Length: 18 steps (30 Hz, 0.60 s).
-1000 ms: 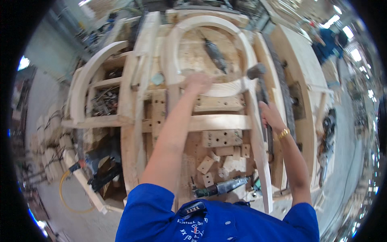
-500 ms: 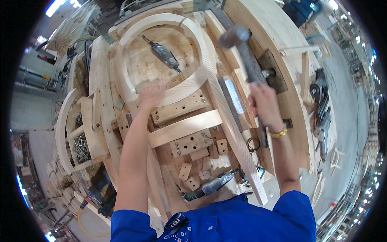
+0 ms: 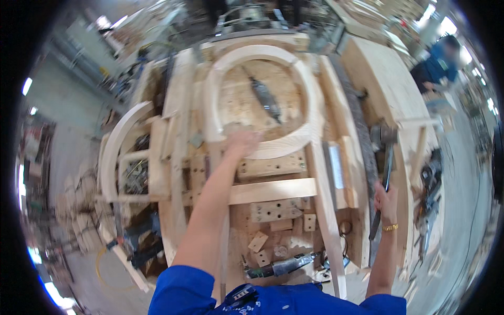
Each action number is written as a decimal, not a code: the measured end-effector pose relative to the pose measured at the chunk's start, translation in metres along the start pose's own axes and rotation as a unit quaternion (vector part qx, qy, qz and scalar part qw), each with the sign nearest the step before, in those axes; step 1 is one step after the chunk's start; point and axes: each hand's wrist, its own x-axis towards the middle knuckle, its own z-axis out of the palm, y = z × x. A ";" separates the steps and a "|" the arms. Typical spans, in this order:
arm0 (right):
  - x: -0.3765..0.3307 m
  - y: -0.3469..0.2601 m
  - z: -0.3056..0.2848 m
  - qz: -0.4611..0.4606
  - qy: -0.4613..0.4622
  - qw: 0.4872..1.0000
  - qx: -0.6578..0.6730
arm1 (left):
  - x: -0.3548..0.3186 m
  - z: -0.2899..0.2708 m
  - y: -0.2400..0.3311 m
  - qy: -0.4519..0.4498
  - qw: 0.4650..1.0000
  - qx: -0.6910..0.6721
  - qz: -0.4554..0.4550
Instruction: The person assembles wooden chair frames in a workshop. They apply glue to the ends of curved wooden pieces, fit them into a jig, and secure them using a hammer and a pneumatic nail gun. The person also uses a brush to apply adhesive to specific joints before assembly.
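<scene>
My left hand (image 3: 242,143) presses flat on the lower curve of a pale bent wooden frame (image 3: 310,100) lying on the workbench. My right hand (image 3: 386,197) grips the dark handle of a hammer (image 3: 384,142), whose metal head points away from me, beside the right edge of the bench. A long tapered wooden leg (image 3: 326,210) runs from the curved frame down toward me. A flat wooden crosspiece (image 3: 273,190) lies between my two arms.
A grey power tool (image 3: 265,100) lies inside the arch. Another green and grey tool (image 3: 281,266) rests near my chest among small wooden blocks (image 3: 275,210). A second curved frame (image 3: 118,142) stands at left. A person in blue (image 3: 438,63) works at far right.
The hammer has come down from above the frame to the right side of the bench. My left hand stays on the curved frame. My head has shifted.
</scene>
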 end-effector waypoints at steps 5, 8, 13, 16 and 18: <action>0.006 0.027 0.027 0.018 -0.074 0.997 0.024 | -0.008 -0.006 -0.014 0.012 1.000 -0.016 -0.009; -0.003 -0.007 0.040 -0.012 -0.056 0.998 0.035 | -0.012 -0.008 -0.009 0.005 1.000 -0.017 0.002; -0.004 -0.061 0.038 -0.107 -0.017 0.994 0.023 | -0.011 -0.006 0.006 0.027 0.999 -0.027 0.013; -0.017 -0.092 0.054 -0.166 -0.041 0.979 0.107 | -0.011 -0.005 -0.017 0.014 0.999 -0.031 0.004; -0.023 -0.098 0.049 -0.202 -0.048 0.974 0.095 | -0.009 -0.004 -0.011 0.007 0.999 -0.035 0.004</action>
